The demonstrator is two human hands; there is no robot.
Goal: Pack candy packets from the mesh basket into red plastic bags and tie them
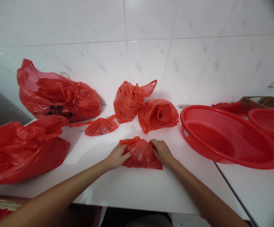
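Observation:
A small red plastic bag point(141, 154) lies on the white table in front of me, with something inside that I cannot make out through the film. My left hand point(118, 155) grips its left side, thumb on the front and fingers behind. On the opposite side my right hand point(163, 152) has its fingers curled over the bag's upper edge. Just behind stand a tied red bag point(128, 102) with a loop handle and a crumpled red bag point(159, 114). A smaller knotted red bag point(101, 127) rests to their left.
Large red bags point(61, 97) fill the left, another full one point(21, 148) nearer. A red perforated basket point(222, 138) stands at the right, with a second basket point(269, 121) and a cardboard box point(264, 101) beyond. White tiled wall point(148, 60) backs the table point(132, 192).

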